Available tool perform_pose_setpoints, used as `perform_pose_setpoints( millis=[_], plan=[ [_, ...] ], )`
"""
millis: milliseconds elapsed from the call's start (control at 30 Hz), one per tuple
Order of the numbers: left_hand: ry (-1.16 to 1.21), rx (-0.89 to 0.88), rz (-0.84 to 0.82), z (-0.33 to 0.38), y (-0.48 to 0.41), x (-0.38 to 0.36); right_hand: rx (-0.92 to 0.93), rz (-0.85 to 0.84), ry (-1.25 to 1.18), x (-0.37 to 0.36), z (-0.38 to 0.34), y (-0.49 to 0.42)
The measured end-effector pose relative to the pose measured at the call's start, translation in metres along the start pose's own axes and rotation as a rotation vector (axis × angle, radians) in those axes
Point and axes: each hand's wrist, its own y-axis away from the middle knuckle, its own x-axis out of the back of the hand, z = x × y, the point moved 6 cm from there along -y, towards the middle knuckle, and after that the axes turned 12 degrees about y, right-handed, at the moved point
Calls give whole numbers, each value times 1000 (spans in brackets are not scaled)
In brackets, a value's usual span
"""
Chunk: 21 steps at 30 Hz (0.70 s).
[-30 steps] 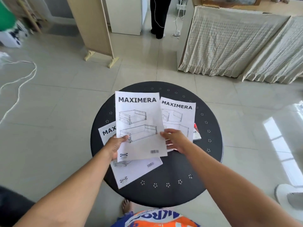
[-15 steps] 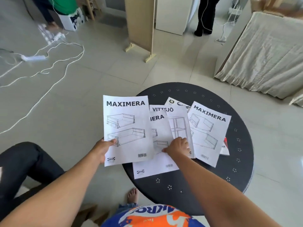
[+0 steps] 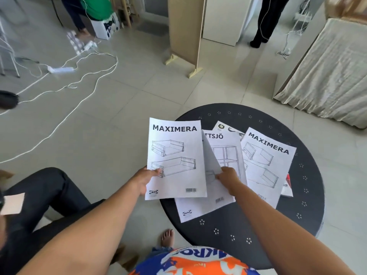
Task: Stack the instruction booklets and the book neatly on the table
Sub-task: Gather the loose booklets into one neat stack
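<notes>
My left hand (image 3: 143, 179) grips a white MAXIMERA booklet (image 3: 175, 157) by its lower left edge, held above the left rim of the round black table (image 3: 305, 211). My right hand (image 3: 226, 176) pinches the raised edge of a second booklet (image 3: 206, 203) lying on the table. A VITTSJÖ booklet (image 3: 226, 147) lies partly under it. Another MAXIMERA booklet (image 3: 266, 165) lies at the right. A red and white book (image 3: 287, 187) peeks out under that one. A further leaflet (image 3: 226, 127) shows at the back.
White cables and a power strip (image 3: 59, 70) trail over the tiled floor at left. A wooden panel on feet (image 3: 184, 32) stands behind the table. Cloth-covered furniture (image 3: 327, 72) is at right. One person sits at the left, another stands at the back.
The view swung left and the table now sits at the right. My left hand carried the MAXIMERA booklet off to the left. My right hand has lifted the edge of the booklet beneath.
</notes>
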Motion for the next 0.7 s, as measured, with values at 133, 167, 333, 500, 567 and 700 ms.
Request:
perform_pose_setpoints(
  millis=[133,167,333,500,567,700],
  plan=[
    [-45,-48,-51,12,9,-32,84,27,-194,26,-6,11],
    [-45,-66,-51,14,10,-39,77,17,-256,29,-6,11],
    [4,-76,-134,20,8,-65,78,-19,-406,39,-4,14],
    [46,-123,-192,25,10,-84,102,-20,-429,37,-9,20],
    [117,-111,-259,26,13,-89,116,-45,-460,36,-13,22],
    [244,-53,-323,31,20,-89,214,-328,-650,27,-24,22]
  ],
)
